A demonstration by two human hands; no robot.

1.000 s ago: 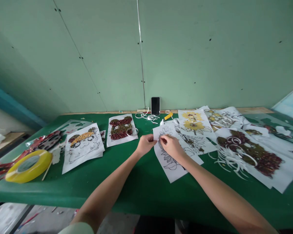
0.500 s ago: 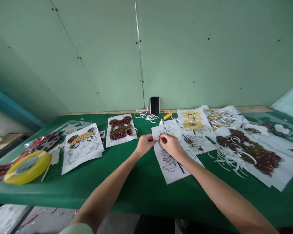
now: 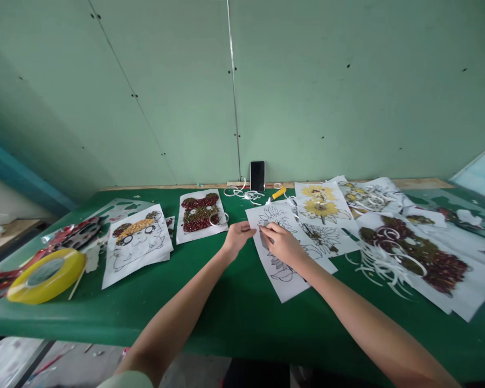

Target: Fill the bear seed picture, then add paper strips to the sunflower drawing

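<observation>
A white sheet of paper [image 3: 285,291] with a black line drawing of flowers lies tilted on the green table in front of me. My left hand [image 3: 239,240] is at the sheet's left edge, its fingers drawn together with the tips at that edge. On top of the drawing rests my right hand [image 3: 282,242], fingers bent and closed, pointing toward the left hand. What its fingertips hold, if anything, is too small to make out. Part of the drawing is hidden under this hand and forearm.
Left of my hands lie a bear picture [image 3: 200,215], a hamster drawing [image 3: 137,240] and a yellow tape roll [image 3: 46,276]. A phone [image 3: 257,175] leans on the wall. To the right are a yellow flower picture [image 3: 321,207], white paper strips [image 3: 382,264] and another seed picture [image 3: 432,264].
The flower sheet has turned slightly, its top left corner shifting left. My right hand's fingers have moved a little left over it. The left hand has barely moved.
</observation>
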